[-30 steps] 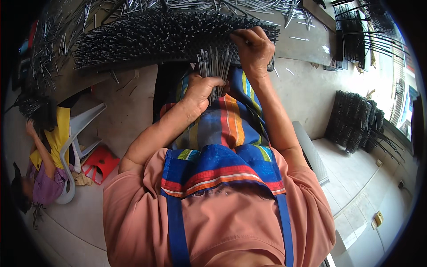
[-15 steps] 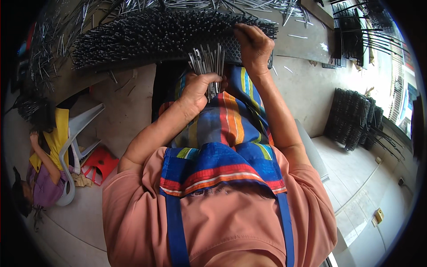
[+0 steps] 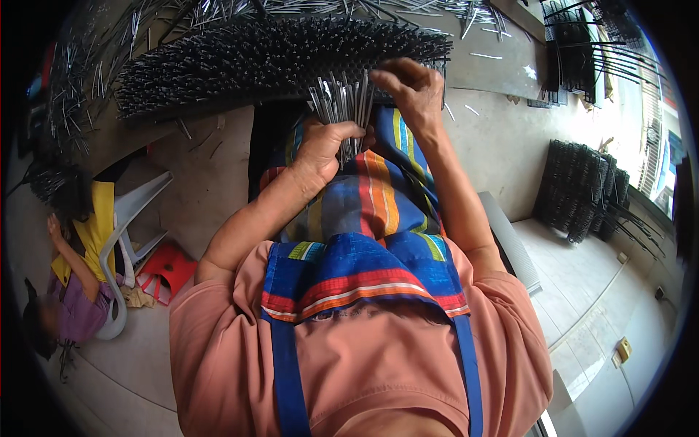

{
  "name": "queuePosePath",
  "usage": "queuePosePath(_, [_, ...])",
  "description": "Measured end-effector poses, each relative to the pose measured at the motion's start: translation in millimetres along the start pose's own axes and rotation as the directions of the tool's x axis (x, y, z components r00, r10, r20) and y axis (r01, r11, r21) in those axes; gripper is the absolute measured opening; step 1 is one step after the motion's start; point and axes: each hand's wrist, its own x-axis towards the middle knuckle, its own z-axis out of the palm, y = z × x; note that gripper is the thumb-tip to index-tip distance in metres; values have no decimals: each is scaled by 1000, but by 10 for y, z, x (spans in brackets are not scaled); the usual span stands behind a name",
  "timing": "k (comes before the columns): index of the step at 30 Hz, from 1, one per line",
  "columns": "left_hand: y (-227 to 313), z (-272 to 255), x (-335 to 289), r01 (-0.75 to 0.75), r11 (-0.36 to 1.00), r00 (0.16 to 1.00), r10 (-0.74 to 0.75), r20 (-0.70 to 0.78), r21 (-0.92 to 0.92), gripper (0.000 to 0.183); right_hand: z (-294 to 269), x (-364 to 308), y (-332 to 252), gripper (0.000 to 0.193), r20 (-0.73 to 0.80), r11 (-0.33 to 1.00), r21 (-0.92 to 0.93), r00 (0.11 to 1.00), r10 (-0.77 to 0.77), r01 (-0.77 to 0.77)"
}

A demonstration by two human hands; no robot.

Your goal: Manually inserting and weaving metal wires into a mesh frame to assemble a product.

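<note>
My left hand (image 3: 324,146) is closed around an upright bundle of thin silvery metal rods (image 3: 341,102), above my lap. At the upper right end of this bundle, my right hand (image 3: 415,91) pinches with thumb and fingers at the tip of a thin metal rod (image 3: 365,81). Just beyond both hands lies a wide black perforated tray (image 3: 443,73), its holes packed with dark upright rods (image 3: 277,58). The right hand and the bundle cover part of its near right portion.
Loose rods (image 3: 466,16) lie scattered on the table (image 3: 495,69) behind the tray. Stacked black racks (image 3: 579,189) stand on the floor at right, and more racks (image 3: 571,51) at the far right. On the left, another person (image 3: 76,291) sits by a grey plastic chair (image 3: 109,262) and a red piece (image 3: 167,271).
My right hand has come down and left from the tray's right end to the top of the rod bundle. My left hand has kept its grip in nearly the same place.
</note>
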Motion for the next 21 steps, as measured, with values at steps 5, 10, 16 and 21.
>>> queuePosePath(5, [-20,87,-50,-40,997,999,40,2,71,32,-84,-211,-104,11,329,791,419,886,326,-446])
queuePosePath(10, [-62,128,-48,-137,982,990,141,-20,128,34,-81,-256,-29,10,339,759,433,868,363,-486])
queuePosePath(16, [-54,113,-51,-30,975,999,22,39,222,32,-111,-221,4,11,349,774,420,872,343,-473])
queuePosePath(21, [-39,114,-81,21,963,996,-43,74,268,33,-167,-287,85,8,414,705,486,846,335,-517])
